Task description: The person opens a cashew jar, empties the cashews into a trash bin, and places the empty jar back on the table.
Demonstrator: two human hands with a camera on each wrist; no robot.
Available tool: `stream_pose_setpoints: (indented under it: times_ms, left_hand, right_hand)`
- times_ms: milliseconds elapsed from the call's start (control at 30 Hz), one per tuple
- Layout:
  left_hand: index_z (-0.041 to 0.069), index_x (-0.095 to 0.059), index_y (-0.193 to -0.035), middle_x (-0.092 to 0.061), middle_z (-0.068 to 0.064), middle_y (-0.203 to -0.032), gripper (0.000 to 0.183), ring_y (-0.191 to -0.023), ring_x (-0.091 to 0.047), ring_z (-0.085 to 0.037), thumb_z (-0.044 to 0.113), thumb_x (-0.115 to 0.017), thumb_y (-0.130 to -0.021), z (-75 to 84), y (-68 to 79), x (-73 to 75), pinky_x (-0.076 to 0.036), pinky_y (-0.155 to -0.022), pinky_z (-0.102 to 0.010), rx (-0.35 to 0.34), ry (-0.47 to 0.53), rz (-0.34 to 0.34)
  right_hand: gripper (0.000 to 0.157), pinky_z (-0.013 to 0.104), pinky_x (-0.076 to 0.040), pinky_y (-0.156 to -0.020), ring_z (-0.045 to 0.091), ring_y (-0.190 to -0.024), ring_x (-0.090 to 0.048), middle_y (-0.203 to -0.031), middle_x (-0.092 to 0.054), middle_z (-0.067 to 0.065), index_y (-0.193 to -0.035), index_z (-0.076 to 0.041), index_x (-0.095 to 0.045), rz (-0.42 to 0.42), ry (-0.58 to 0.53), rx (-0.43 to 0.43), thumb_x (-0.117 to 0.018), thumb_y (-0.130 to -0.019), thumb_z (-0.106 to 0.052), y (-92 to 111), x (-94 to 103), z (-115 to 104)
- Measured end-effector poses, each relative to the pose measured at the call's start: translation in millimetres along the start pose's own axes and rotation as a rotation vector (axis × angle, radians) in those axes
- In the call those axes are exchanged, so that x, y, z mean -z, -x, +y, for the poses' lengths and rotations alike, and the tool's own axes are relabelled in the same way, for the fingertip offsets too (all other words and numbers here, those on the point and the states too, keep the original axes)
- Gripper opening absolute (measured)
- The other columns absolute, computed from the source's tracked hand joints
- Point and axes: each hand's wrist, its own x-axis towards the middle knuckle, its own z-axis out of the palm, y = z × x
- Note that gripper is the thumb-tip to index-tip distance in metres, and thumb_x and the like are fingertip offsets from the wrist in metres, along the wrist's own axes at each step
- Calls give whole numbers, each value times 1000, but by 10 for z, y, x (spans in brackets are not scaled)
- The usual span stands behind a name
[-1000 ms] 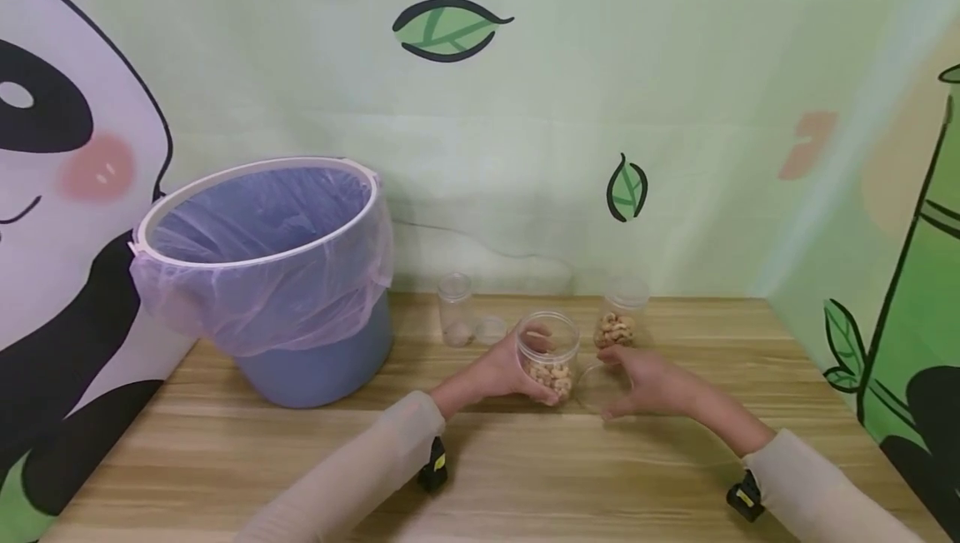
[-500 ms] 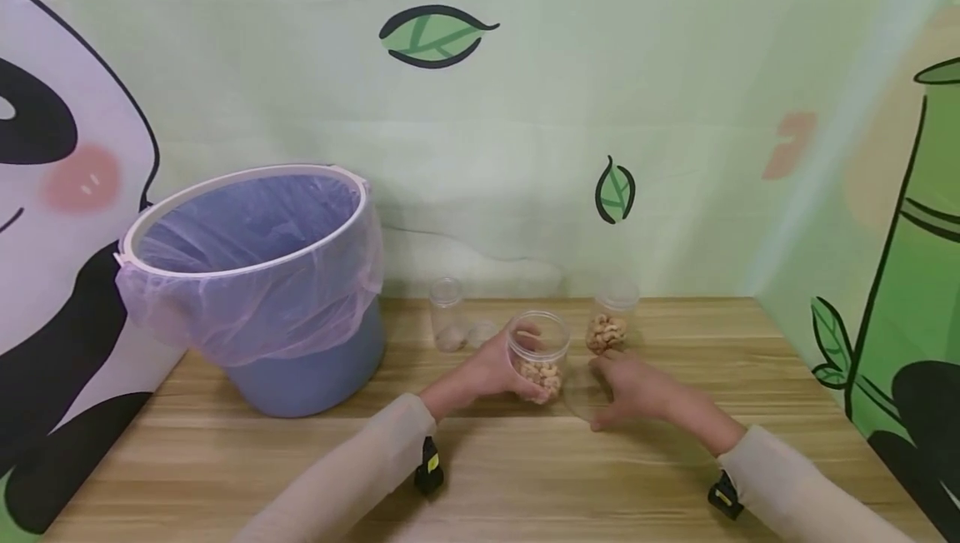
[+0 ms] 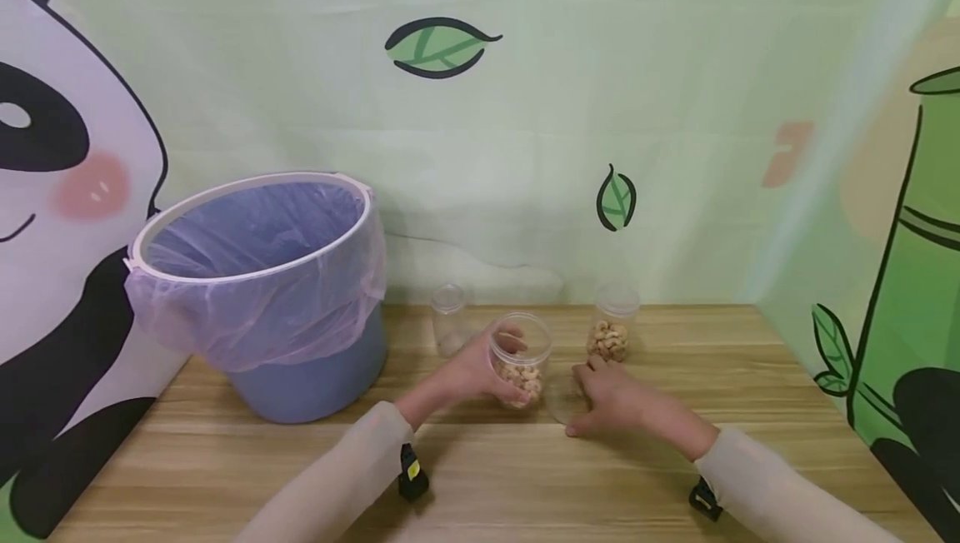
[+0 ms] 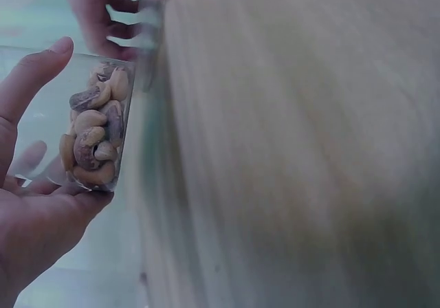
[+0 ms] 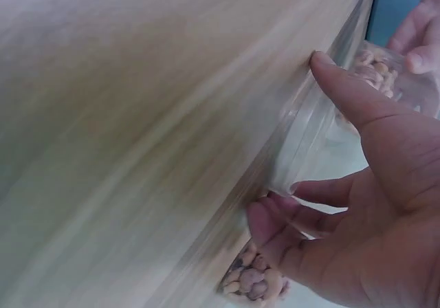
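Tbl (image 3: 480, 497): jar (image 3: 519, 348) (w/ nuts (image 3: 520, 378)) in L grip (image 3: 467, 375), lid (image 5: 302, 143) in R grip (image 3: 617, 400).

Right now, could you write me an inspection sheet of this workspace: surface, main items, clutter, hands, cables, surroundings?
Surface: wood-grain table.
Main items: uncovered clear jar holding nuts; clear lid; second nut jar behind.
Clutter: small clear container at the back; blue bin with a liner over its rim.
Hands: left hand holds the clear jar; right hand grips the lid's edge; unclear whether it is lifted.
Cables: none identifiable; a thin line on the backdrop may be a crease.
Surroundings: that green backdrop shows leaves and a panda.
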Motion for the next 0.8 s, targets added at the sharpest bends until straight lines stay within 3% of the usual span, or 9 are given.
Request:
stream_pose_setpoints:
  times_ms: [233,333,467,533,600,800]
  left_hand:
    - [6,-44,-141,-59,-23,-137,91,-125,-57,-34,5,-95,-66,108,83,145,-48,-103,-45,-3,-20,54]
    - [6,-43,-141,-59,-23,-137,90,-127,-56,-34,5,-95,-67,118,149,211,-46,-105,-48,12,-4,70]
    - [3,-40,-144,-58,-24,-138,93,-128,-55,-36,4,-94,-68,111,257,295,-44,-106,-51,29,15,80]
    - [-1,-38,-144,-58,-25,-137,95,-127,-55,-38,1,-93,-67,86,311,335,-45,-106,-50,29,26,83]
    - [-3,-37,-144,-58,-25,-136,95,-127,-55,-38,0,-93,-67,72,374,372,-45,-105,-48,37,27,89]
    - [-1,-41,-142,-59,-24,-134,92,-124,-57,-35,2,-94,-66,71,567,448,-48,-101,-42,35,-6,107]
  right_hand:
    - [96,57,-42,-106,51,-127,-47,-135,-49,34,-141,16,-45,-42,-13,-30,-86,-80,-45,18,70,-13]
    - [86,56,-46,-101,48,-119,-55,-125,-58,33,-134,19,-49,-48,-30,-24,-84,-83,-41,8,140,-19]
    - [72,53,-50,-96,43,-115,-61,-120,-64,30,-130,18,-53,-3,-40,-5,-80,-88,-33,-17,291,-49]
    - [69,54,-47,-102,44,-125,-56,-132,-60,31,-135,16,-53,31,-19,5,-77,-91,-31,-25,386,-79]
    - [61,54,-46,-104,43,-122,-59,-131,-62,28,-133,13,-56,60,-7,19,-74,-93,-28,-40,464,-102]
    - [42,49,-54,-93,36,-102,-70,-121,-69,24,-125,9,-64,167,-10,117,-70,-94,-19,-84,555,-120]
